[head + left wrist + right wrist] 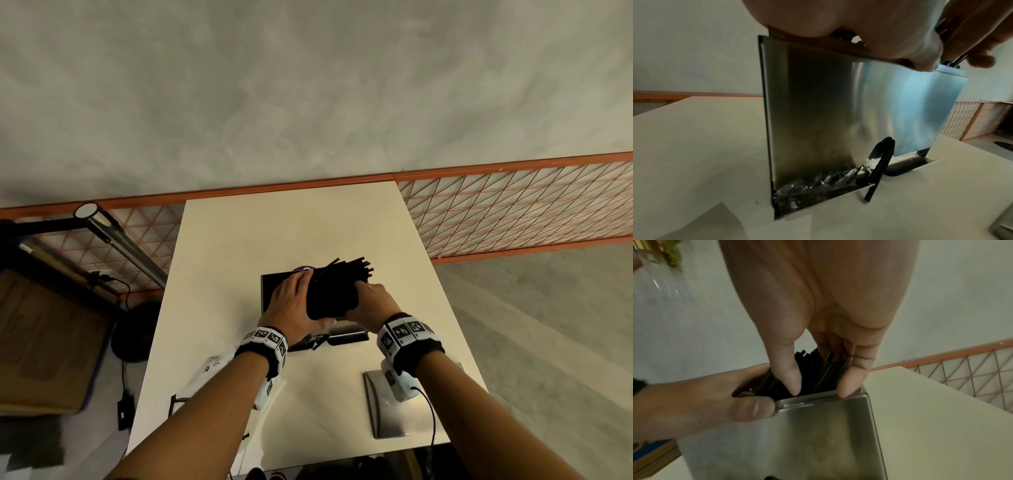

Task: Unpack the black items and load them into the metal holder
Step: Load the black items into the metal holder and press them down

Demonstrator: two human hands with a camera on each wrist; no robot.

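Note:
A bundle of black straws [334,291] stands tilted in the open top of the metal holder [269,286] at the middle of the table. My left hand [294,301] wraps round the bundle's left side. Its thumb [752,408] lies on the rim of the holder [818,434]. My right hand [371,301] pinches the straws [813,369] from the right, between thumb [787,369] and fingers [851,382]. One loose black straw [877,170] leans out of the holder's bottom tray, beside a crumpled clear wrapper [813,186]. The holder's steel wall [838,105] stands upright.
A flat metal lid [383,404] lies on the white table [291,222] near its front right. A white object [212,365] sits at the left edge. An orange wire-mesh fence [513,212] runs behind the table. A small purple thing [305,268] peeks out behind the holder.

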